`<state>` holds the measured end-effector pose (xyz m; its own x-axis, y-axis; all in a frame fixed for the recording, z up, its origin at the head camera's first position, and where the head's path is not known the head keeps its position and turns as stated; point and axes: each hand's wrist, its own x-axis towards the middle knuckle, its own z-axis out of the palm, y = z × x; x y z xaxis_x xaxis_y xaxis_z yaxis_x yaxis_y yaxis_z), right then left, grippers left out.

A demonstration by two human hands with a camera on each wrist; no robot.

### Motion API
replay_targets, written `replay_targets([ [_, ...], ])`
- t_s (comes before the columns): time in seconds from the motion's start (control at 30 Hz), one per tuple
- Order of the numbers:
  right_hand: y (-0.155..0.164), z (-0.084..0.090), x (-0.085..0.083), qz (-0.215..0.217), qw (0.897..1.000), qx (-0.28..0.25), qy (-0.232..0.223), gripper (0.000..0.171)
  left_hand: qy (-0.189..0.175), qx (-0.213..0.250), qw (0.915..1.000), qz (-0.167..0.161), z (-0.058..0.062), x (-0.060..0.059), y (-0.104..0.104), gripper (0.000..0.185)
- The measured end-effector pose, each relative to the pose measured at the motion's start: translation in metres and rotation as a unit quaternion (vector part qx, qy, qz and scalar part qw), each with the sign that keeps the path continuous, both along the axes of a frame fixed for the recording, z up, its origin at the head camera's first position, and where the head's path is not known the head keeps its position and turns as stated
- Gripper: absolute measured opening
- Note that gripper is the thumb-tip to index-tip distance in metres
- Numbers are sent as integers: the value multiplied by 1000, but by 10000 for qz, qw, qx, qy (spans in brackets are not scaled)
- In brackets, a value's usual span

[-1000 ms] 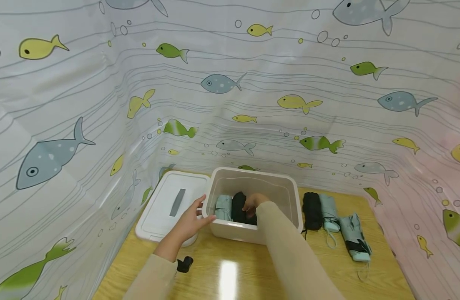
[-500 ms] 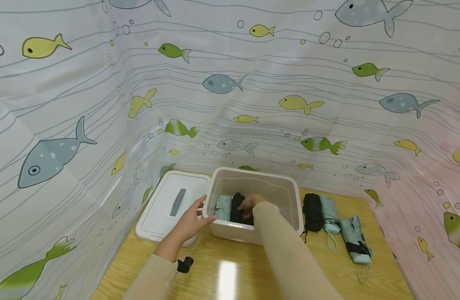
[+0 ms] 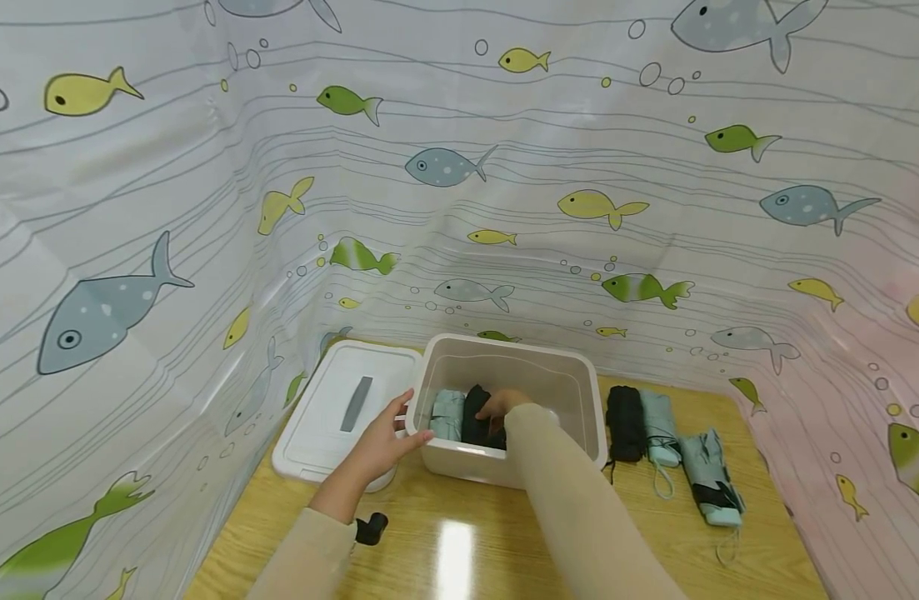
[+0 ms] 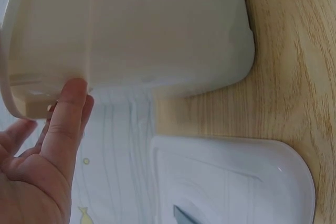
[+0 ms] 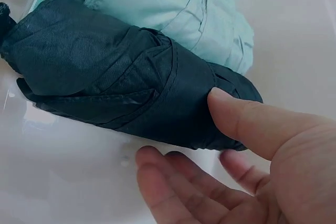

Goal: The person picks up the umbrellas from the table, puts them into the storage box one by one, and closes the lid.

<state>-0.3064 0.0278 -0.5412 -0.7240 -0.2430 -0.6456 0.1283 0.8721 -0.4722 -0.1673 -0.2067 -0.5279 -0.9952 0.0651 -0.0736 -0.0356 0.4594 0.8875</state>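
Note:
In the head view, a folded black umbrella (image 3: 472, 414) lies inside a pale storage box (image 3: 470, 467), alongside a folded light-green umbrella (image 3: 448, 414). My right hand (image 3: 504, 405) reaches into the box at the black umbrella. The right wrist view shows its thumb resting on the fabric of the black umbrella (image 5: 105, 61), while the loosely bent fingers (image 5: 173, 192) sit beside its lower edge. With my left hand (image 3: 380, 446) I hold the box's left front corner. Its fingers touch the outer wall (image 4: 136, 30) under the rim in the left wrist view.
A white lid (image 3: 320, 425) with a grey handle lies left of the box on the wooden table (image 3: 407, 558). To the right are another black umbrella (image 3: 626, 423) and two light-green ones, the nearer (image 3: 710, 475) slanted. A fish-print sheet (image 3: 459, 250) surrounds the table.
My right hand has shifted slightly left inside the box, and the black umbrella appears a little straighter now. The left hand stays at the box's corner.

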Motion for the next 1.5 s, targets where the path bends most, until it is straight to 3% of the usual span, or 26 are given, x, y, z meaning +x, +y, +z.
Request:
replay_targets([
  [0.27,3,-9,-3,-40,9998,-159,-104,37,-112,-22,9999,22,-3,0,0,98],
  [0.47,0,-23,-8,-683,9876,-1332,-478,65,-94,-73,9999,59,0,2,0,97],
  [0.53,-1,-24,-10,-833,9838,-1480,-574,63,-83,-81,9999,68,1,1,0,97],
  [0.77,-2,-24,-11,-788,9864,-1287,-647,37,-57,-102,9999,39,1,0,0,99],
  [1.13,0,-19,-13,-384,9940,-940,-420,37,-75,-45,9999,55,0,-1,1,97],
  [1.33,2,-17,-13,-522,9913,-1106,-492,30,-164,27,9998,62,0,1,2,99],
  [1.5,6,-17,-15,-639,9889,-1204,-586,37,-92,-9,9999,54,2,0,2,97],
])
